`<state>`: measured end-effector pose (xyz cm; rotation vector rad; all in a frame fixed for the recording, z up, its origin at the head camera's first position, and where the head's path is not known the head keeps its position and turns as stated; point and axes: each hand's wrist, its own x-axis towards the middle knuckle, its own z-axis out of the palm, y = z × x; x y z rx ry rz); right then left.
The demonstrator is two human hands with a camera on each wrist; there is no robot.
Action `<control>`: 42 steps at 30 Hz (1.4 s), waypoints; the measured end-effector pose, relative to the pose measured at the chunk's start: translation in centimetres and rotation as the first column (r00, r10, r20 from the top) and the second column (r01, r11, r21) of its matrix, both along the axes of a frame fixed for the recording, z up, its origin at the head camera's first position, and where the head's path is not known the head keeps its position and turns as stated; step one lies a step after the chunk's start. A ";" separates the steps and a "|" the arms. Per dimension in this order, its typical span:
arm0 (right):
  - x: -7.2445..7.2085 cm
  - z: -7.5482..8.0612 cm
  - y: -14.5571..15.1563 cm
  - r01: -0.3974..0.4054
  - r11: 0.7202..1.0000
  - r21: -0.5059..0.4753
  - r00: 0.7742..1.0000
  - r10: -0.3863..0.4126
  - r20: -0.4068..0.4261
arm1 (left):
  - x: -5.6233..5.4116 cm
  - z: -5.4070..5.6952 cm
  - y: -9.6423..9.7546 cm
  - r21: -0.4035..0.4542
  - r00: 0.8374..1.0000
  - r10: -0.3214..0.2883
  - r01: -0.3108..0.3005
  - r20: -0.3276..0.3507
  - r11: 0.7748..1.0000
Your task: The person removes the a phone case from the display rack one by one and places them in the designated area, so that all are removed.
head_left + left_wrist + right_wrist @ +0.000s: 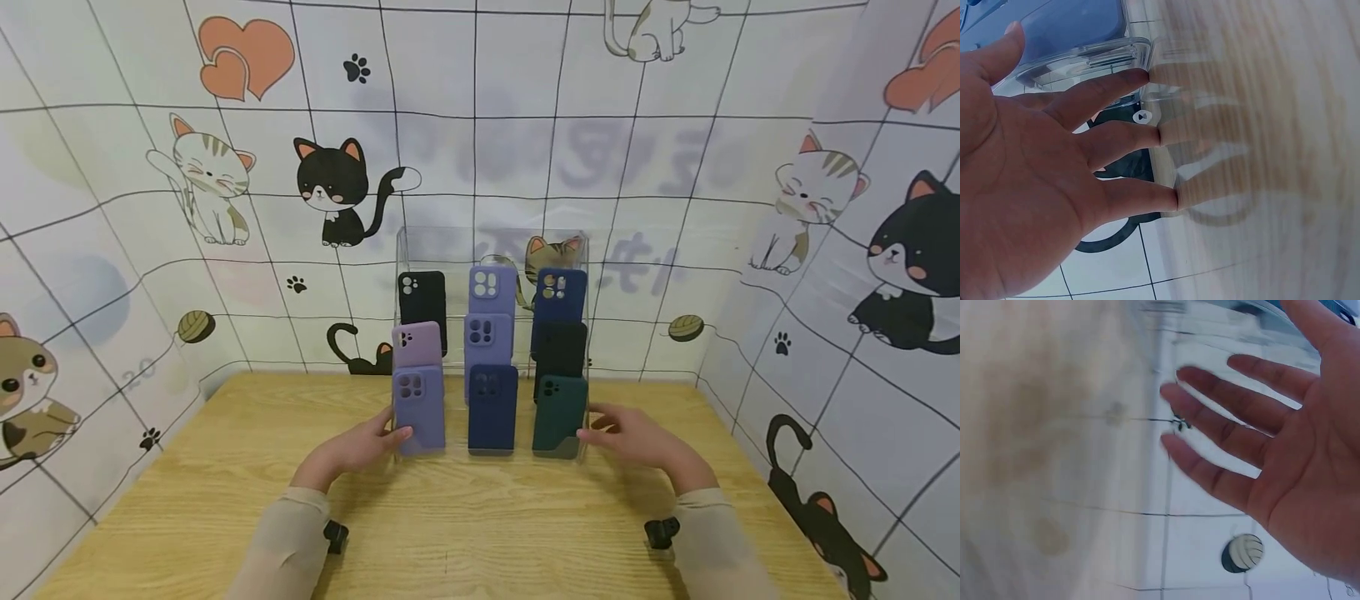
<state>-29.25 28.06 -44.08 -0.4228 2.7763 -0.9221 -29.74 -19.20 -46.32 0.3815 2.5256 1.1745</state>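
A clear stepped display stand (435, 247) holds several phone cases in three columns. In its front row are a lavender phone case (422, 421), a navy phone case (492, 421) and a dark green phone case (561, 412). My left hand (367, 442) is at the stand's left side, thumb at the lavender case's lower edge. The left wrist view shows its fingers spread, their tips down at the tabletop. At the stand's right side is my right hand (633, 437), thumb near the green case; the right wrist view shows these fingers straight and spread.
Behind the front row rise a pink-purple case (417, 343), a black case (422, 300), two more lavender cases (491, 304), another black case (562, 346) and a blue case (561, 304). The wooden table (480, 525) meets a cat-patterned cloth backdrop (480, 150) behind and at both sides.
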 end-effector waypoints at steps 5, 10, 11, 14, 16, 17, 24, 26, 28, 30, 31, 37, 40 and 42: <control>0.6 2.1 0.6 0.047 0.999 -0.009 0.994 -0.048 -0.103 | -0.1 0.2 0.1 -0.013 1.000 -0.002 0.002 0.003 1.000; 1.1 3.7 0.6 0.078 0.997 -0.022 0.964 -0.081 -0.254 | -0.4 0.4 0.1 -0.009 1.000 -0.004 0.004 0.001 1.000; 1.2 3.9 0.4 0.083 0.996 -0.027 0.957 -0.087 -0.278 | -0.4 0.5 0.1 -0.008 1.000 -0.005 0.005 0.003 1.000; 1.5 4.4 0.0 0.098 0.994 -0.045 0.942 -0.107 -0.319 | -0.5 0.5 0.1 -0.007 1.000 -0.004 0.004 0.010 1.000; 1.6 4.6 -0.4 0.096 0.993 -0.069 0.940 -0.114 -0.323 | -0.5 0.4 0.1 -0.010 1.000 -0.001 0.001 0.014 1.000; 1.7 4.5 -0.6 0.092 0.993 -0.078 0.940 -0.113 -0.322 | -0.5 0.4 0.1 -0.012 1.000 0.001 -0.001 0.016 1.000; 0.9 3.3 -1.4 0.059 0.991 -0.117 0.956 -0.090 -0.279 | -0.3 0.2 0.1 -0.030 1.000 0.008 -0.008 0.010 1.000; 0.6 2.9 -1.4 0.058 0.992 -0.114 0.958 -0.087 -0.273 | -0.2 0.2 0.0 -0.033 1.000 0.008 -0.008 0.011 0.999; 0.4 2.6 -1.5 0.055 0.993 -0.103 0.957 -0.082 -0.279 | -0.2 0.1 0.0 -0.036 1.000 0.010 -0.009 0.013 0.999; 0.4 2.5 -1.6 0.059 0.995 -0.075 0.952 -0.079 -0.296 | -0.2 0.1 0.0 -0.035 1.000 0.010 -0.010 0.013 0.999; 0.4 2.4 -1.7 0.060 0.996 -0.059 0.947 -0.076 -0.311 | -0.2 0.0 0.0 -0.035 1.000 0.010 -0.010 0.013 0.999; 0.4 1.9 -2.7 0.038 0.999 0.000 0.922 -0.035 -0.386 | -0.2 -0.1 -0.1 -0.032 1.000 0.011 -0.010 0.013 0.999; 0.4 1.6 -3.4 0.019 1.000 0.022 0.905 -0.008 -0.425 | -0.1 -0.1 -0.1 -0.031 1.000 0.012 -0.011 0.013 0.999; 0.4 1.4 -3.7 0.008 1.000 0.030 0.889 0.007 -0.458 | -0.1 -0.1 -0.1 -0.029 1.000 0.011 -0.011 0.013 1.000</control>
